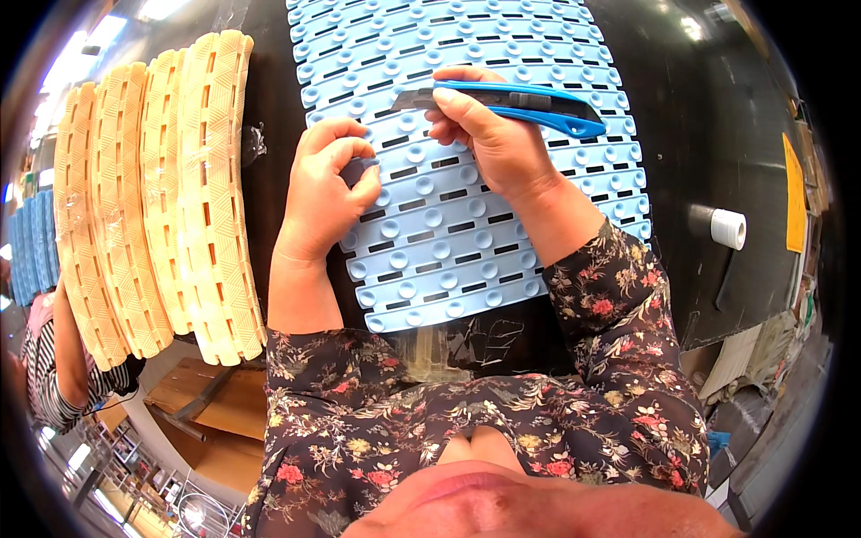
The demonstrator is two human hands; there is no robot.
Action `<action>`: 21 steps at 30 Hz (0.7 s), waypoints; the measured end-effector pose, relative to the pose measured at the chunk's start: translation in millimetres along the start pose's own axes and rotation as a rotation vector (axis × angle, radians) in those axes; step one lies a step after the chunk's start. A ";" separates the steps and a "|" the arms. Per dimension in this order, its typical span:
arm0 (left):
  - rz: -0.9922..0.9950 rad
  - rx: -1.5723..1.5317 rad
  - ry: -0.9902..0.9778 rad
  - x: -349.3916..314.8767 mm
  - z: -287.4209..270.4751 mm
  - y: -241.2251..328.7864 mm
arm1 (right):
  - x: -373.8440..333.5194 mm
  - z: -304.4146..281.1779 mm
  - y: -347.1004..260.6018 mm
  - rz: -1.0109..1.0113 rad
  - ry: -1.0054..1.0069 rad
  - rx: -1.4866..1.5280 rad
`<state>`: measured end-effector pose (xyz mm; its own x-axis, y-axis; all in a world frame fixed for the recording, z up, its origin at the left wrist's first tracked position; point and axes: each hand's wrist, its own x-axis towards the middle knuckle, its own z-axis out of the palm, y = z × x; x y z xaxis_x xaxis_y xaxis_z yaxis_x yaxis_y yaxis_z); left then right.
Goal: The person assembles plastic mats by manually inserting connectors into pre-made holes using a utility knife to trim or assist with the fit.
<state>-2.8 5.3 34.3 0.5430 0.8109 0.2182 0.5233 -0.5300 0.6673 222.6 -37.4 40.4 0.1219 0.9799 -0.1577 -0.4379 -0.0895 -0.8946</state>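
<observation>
floral top (386, 430) nearest; blue matting (441, 249) lies near the worktop's (686, 170) front edge. right hand (498, 143) clamped on cutter (520, 98), left hand (323, 184) curled, thumb and fingers apart. cutting seems in hand, calling for steadied matting.

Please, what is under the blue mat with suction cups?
A dark table is visible around the blue mat, which seems to lie on it. Anything else beneath is covered, so I cannot tell.

Head-worn fisheye, downward, close above both hands (321, 199) (499, 143)
</observation>
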 end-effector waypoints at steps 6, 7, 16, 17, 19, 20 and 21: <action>-0.020 -0.037 0.027 -1.5 0.9 0.9 | 2.6 0.1 2.2 0.015 0.079 0.200; -0.018 -0.032 0.038 -1.0 1.6 3.6 | 3.0 -0.8 3.0 0.013 0.090 0.240; -0.070 0.121 0.090 5.6 15.3 20.7 | -2.1 3.5 1.6 -0.027 0.086 0.167; -0.085 0.113 0.089 8.3 19.2 23.5 | -1.6 1.9 -0.1 -0.034 0.093 0.167; -0.083 0.126 0.107 10.8 22.2 23.9 | 0.1 0.9 0.3 -0.039 0.096 0.158; -0.080 0.138 0.106 10.3 23.2 23.5 | 0.4 -0.7 1.8 -0.035 0.099 0.172; -0.082 0.147 0.114 9.5 24.4 22.9 | 3.2 -2.3 3.0 -0.033 0.104 0.183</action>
<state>30.4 -5.1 34.3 0.4215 0.8711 0.2519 0.6575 -0.4849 0.5767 223.8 -35.0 36.2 0.2256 0.9574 -0.1802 -0.5853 -0.0147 -0.8107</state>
